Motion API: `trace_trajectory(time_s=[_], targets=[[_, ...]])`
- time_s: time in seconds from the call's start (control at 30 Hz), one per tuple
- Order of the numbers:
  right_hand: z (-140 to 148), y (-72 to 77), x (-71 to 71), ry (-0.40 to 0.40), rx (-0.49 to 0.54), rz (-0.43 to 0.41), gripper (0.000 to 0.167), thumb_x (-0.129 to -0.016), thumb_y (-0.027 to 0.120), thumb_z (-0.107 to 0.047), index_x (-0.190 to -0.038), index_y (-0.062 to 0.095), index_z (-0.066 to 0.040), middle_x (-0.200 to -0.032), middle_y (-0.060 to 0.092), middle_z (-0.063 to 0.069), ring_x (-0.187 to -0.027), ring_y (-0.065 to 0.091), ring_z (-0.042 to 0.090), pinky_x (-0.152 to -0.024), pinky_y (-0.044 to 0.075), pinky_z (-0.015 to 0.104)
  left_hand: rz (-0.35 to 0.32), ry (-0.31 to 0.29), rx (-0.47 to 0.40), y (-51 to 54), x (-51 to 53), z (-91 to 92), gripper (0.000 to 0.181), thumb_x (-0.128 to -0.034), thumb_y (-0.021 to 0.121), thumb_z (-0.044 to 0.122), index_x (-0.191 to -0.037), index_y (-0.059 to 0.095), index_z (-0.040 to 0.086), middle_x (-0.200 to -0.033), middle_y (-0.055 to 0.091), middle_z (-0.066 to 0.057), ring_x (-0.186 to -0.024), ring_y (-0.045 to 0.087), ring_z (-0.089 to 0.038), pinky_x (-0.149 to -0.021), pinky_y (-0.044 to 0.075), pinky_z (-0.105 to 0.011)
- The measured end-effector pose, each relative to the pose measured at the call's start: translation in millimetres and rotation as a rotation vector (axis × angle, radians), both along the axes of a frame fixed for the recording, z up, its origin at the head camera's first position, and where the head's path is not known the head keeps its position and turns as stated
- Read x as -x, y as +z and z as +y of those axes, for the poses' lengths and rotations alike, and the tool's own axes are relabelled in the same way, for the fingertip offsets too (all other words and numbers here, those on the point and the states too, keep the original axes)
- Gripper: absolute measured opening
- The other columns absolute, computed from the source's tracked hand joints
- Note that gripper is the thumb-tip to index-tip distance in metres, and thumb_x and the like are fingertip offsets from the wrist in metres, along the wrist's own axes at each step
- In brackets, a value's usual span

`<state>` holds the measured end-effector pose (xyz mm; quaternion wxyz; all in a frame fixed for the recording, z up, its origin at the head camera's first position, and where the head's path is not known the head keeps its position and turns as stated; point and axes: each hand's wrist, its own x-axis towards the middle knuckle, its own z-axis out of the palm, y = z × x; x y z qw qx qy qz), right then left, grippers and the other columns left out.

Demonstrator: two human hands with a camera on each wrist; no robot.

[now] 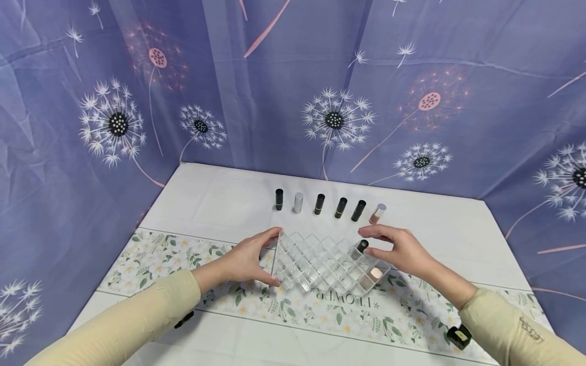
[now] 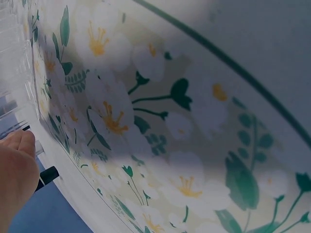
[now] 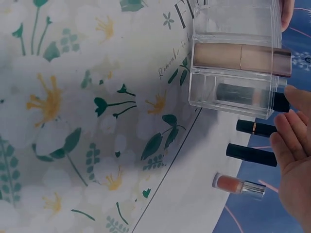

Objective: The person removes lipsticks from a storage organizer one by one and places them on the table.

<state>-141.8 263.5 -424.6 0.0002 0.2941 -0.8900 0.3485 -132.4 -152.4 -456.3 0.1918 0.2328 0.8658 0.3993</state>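
A clear lipstick organizer [image 1: 316, 259] with diamond-shaped compartments lies on the table. My left hand [image 1: 249, 259] holds its left end, thumb at the near corner and fingers at the far one. A black lipstick [image 1: 362, 246] stands in a compartment near the right end, its cap sticking out. Around that cap is my right hand [image 1: 403, 251], thumb and fingers spread apart; in the right wrist view the thumb is beside the black lipstick [image 3: 281, 102]. A beige-pink tube [image 3: 228, 57] sits in another compartment near the organizer's right end.
Behind the organizer stands a row: several black lipsticks [image 1: 320, 204], a silver one [image 1: 298, 203] and a pinkish lip gloss [image 1: 377, 214] at the right end. A floral printed band [image 1: 183, 254] crosses the white table. A purple dandelion curtain [image 1: 274, 101] hangs behind.
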Motion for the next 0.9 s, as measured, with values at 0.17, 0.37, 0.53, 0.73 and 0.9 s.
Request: trace_trajectory(time_s=[0.17, 0.37, 0.53, 0.73, 0.9], targets=[[-0.9, 0.1, -0.5, -0.008, -0.003, 0.0, 0.04, -0.091, 0.084, -0.003, -0.129, 0.075, -0.012, -0.129, 0.076, 0.003, -0.121, 0.07, 0.03, -0.104, 0.055, 0.021, -0.003, -0.004, -0.005, -0.1, 0.9, -0.1, 0.128, -0.0723, 0.102, 0.037, -0.171, 0.025, 0.015, -0.171, 0.037, -0.008, -0.154, 0.042, -0.032, -0.126, 0.038, -0.048], [-0.8, -1.5, 0.3, -0.001, -0.002, -0.001, 0.039, -0.091, 0.084, -0.001, -0.128, 0.075, -0.009, -0.126, 0.077, 0.002, -0.119, 0.071, 0.029, -0.103, 0.057, 0.026, -0.004, -0.007, -0.003, -0.5, 1.1, -0.5, 0.128, -0.0724, 0.102, 0.037, -0.171, 0.024, 0.015, -0.171, 0.037, -0.008, -0.154, 0.042, -0.032, -0.126, 0.038, -0.048], [-1.0, -2.8, 0.8, -0.003, -0.018, 0.009, 0.038, -0.091, 0.084, -0.001, -0.127, 0.076, -0.01, -0.124, 0.077, 0.0, -0.116, 0.073, 0.026, -0.102, 0.059, 0.03, -0.005, -0.009, -0.002, -0.1, 0.7, -0.4, 0.127, -0.0727, 0.102, 0.037, -0.171, 0.025, 0.015, -0.171, 0.038, -0.008, -0.154, 0.042, -0.032, -0.126, 0.039, -0.049], [-1.5, -3.3, 1.6, 0.003, -0.036, 0.033, 0.037, -0.091, 0.084, -0.001, -0.126, 0.076, -0.011, -0.121, 0.078, -0.002, -0.112, 0.074, 0.023, -0.099, 0.062, 0.034, -0.003, -0.009, -0.001, -0.4, 0.4, -0.6, 0.127, -0.0731, 0.102, 0.038, -0.171, 0.025, 0.015, -0.171, 0.038, -0.008, -0.154, 0.043, -0.031, -0.125, 0.039, -0.05], [-2.4, -3.2, 3.0, 0.009, -0.043, 0.06, 0.038, -0.09, 0.084, 0.001, -0.124, 0.077, -0.016, -0.118, 0.078, -0.004, -0.11, 0.075, 0.02, -0.097, 0.063, 0.035, 0.0, -0.005, 0.001, -0.9, 0.5, -0.7, 0.127, -0.0726, 0.102, 0.039, -0.171, 0.025, 0.016, -0.17, 0.039, -0.008, -0.154, 0.043, -0.031, -0.126, 0.039, -0.051]])
